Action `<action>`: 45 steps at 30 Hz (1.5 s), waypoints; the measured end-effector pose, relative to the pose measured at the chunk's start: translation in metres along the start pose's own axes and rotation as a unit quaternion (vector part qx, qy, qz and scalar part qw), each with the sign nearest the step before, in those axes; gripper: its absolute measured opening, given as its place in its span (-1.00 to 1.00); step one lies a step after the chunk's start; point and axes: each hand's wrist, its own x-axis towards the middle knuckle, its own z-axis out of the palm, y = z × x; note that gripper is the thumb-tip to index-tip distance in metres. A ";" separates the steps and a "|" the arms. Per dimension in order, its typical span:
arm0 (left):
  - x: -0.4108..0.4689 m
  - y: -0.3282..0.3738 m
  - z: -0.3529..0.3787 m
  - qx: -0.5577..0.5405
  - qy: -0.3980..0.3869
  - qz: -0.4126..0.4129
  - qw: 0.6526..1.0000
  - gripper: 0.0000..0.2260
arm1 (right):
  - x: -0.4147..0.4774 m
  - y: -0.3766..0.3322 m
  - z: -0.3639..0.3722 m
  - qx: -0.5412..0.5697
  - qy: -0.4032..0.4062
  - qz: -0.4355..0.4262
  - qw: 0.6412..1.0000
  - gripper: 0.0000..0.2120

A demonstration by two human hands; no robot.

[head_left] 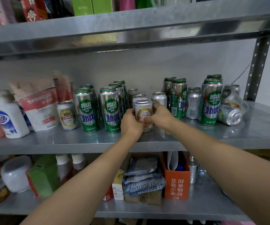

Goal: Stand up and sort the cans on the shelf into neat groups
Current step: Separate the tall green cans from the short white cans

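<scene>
- Silver aluminium with a white-and-gold label: the short can (143, 109) is at the front centre of the middle shelf (253, 127), with its long axis vertical. Its printing reads upside down, so the can stands inverted. Only a few small digits are legible.
- Left hand (131, 122): the fingers are curled round the left flank of the short can.
- Right hand (161, 117): the fingers are curled round the right flank. The fingertips cross the lower front of the label and end just beside those of the left hand.
- Contact between the short can's lower end and the shelf cannot be told, because the hands cover it.
- Tall green cans (111, 111): silver and green, marked "LAOSHAN" in a green roundel, with large blue Chinese characters and "500ml" near the base. All stand upright. One cluster is just left of the left hand and another is to the right.
- Gold-label can (66, 115): short and upright, at the left edge of the left cluster.
- Plain short cans (159, 98): silver and upright, just behind the short can.
- Toppled can (230, 114): it lies on its side at the right end of the shelf. Its long axis is roughly horizontal and its concave base faces the camera.
- Refill pouch (40, 109): red and white, printed "Seaways". It stands left of the gold-label can.
- Orange carton (176, 184): on the lower shelf, with its white Chinese print upside down.
- Grey packets (144, 187): stacked beside the carton, with the word "BOTTOM" inverted.
</scene>
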 end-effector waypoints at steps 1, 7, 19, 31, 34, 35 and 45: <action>0.000 -0.002 0.001 0.000 0.002 0.000 1.000 -0.40 | 0.000 0.001 0.001 -0.002 0.001 -0.001 1.000 -0.50; 0.005 -0.005 0.001 0.016 -0.012 -0.003 1.000 -0.38 | 0.001 0.004 0.004 -0.005 0.012 0.003 1.000 -0.48; 0.015 0.047 -0.011 -0.288 -0.006 0.018 0.957 -0.41 | -0.022 -0.010 -0.019 0.561 -0.006 0.052 0.826 -0.77; 0.044 0.050 -0.020 -0.044 -0.119 0.085 0.988 -0.39 | -0.006 0.008 -0.011 -0.079 0.018 -0.072 0.994 -0.39; 0.047 0.042 -0.022 -0.010 -0.132 0.076 0.988 -0.36 | -0.001 0.011 0.000 -0.102 0.033 -0.074 0.991 -0.37; 0.048 0.039 -0.022 -0.004 -0.131 0.074 0.989 -0.36 | -0.001 0.011 0.002 -0.104 0.035 -0.074 0.991 -0.41; 0.048 0.024 -0.023 0.130 -0.101 0.112 0.980 -0.43 | -0.001 0.014 0.015 -0.129 0.023 -0.081 0.988 -0.56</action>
